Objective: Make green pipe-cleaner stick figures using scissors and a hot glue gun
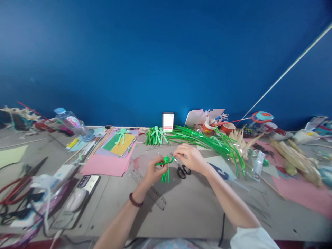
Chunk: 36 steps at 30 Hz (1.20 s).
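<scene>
A small green pipe-cleaner figure point(166, 160) hangs above the middle of the table, its round coiled head up and several thin strands pointing down. My left hand point(156, 169) is closed around its left side. The fingertips of my right hand point(188, 156) pinch the end of the strand that sticks out to the right. Below my right hand lie scissors with black handles point(183, 171). A clear ruler point(157, 197) lies slantwise under my left hand. Finished-looking green figures point(156, 135) stand together behind, and a paler one point(121, 136) lies on coloured sheets.
A bundle of green pipe cleaners point(204, 140) spreads across the back right. Pink paper point(105, 166), a phone point(89, 183) and a white mouse point(77, 199) lie left. A plastic bottle point(71, 121) leans at the back left. A lit screen point(168, 121) stands against the blue wall.
</scene>
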Each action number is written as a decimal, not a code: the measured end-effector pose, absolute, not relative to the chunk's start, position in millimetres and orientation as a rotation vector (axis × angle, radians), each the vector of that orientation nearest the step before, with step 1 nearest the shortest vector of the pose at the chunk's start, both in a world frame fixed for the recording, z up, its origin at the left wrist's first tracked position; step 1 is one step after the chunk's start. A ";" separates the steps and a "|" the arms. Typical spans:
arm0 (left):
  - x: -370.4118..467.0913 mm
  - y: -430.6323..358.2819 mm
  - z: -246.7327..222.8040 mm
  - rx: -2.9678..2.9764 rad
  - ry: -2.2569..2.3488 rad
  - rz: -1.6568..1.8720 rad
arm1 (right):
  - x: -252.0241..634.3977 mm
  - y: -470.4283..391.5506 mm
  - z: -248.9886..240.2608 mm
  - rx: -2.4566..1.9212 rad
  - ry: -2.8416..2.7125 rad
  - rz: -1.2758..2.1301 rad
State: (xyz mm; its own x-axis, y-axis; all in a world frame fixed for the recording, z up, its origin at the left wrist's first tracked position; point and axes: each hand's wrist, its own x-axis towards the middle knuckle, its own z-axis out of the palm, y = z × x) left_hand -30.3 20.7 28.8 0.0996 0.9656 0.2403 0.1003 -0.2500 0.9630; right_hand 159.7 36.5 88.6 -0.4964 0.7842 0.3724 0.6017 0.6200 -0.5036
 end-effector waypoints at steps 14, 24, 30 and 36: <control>-36.2 29.7 15.0 0.919 1.045 1.386 | 136.1 45.1 51.2 -1.270 -2.225 0.710; -44.1 35.1 16.8 0.627 0.858 1.083 | 145.0 50.5 50.3 -1.379 -2.201 0.529; -42.9 30.5 22.4 0.625 0.833 0.931 | 147.0 51.6 50.9 -1.379 -2.232 0.494; -42.2 32.6 17.2 0.689 0.865 0.928 | 145.8 49.9 51.9 -1.375 -2.279 0.467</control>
State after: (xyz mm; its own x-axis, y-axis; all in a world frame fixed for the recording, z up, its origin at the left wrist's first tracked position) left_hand -42.2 32.6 17.2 0.3259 0.8871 -0.3269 -0.3879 0.4408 0.8094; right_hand 145.8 49.9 51.9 -0.4118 0.8909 0.1914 0.7440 0.4500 -0.4939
